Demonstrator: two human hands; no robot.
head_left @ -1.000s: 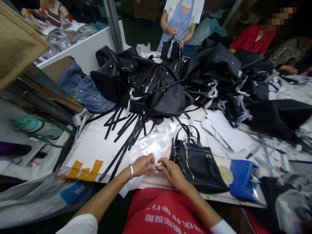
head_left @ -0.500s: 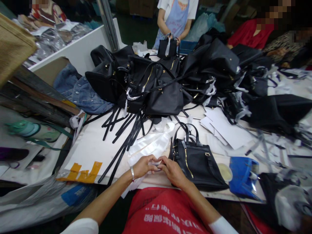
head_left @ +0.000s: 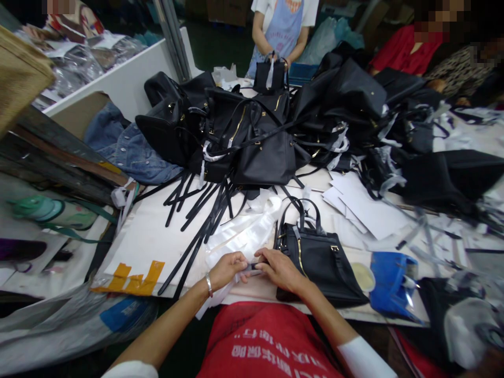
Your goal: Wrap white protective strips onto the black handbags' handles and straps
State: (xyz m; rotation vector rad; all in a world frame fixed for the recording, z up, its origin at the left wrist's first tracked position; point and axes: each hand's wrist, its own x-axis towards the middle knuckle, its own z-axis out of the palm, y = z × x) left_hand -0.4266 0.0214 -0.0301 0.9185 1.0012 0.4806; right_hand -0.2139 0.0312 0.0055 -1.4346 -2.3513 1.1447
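My left hand [head_left: 229, 269] and my right hand [head_left: 276, 268] face each other over the front edge of the table. Between their pinched fingertips runs a short, narrow dark piece [head_left: 252, 266], possibly wrapped in clear film; it is too small to name. White translucent wrapping strips [head_left: 240, 236] lie just beyond the fingers and hang past the edge under my left wrist. Right beside my right hand stands a small black handbag [head_left: 321, 268] with two upright handles and a gold zip.
Black bags [head_left: 268, 157] are piled across the back. Loose black straps [head_left: 197, 231] lie left of centre, white paper sheets [head_left: 366, 210] at right. A blue packet [head_left: 392, 283] and round yellowish disc [head_left: 363, 277] sit near the front edge. A person in a blue apron [head_left: 284, 31] handles a bag opposite.
My hands have drawn slightly apart, so the dark piece between the fingertips now shows. The handbag and wrapping strips have stayed where they were.
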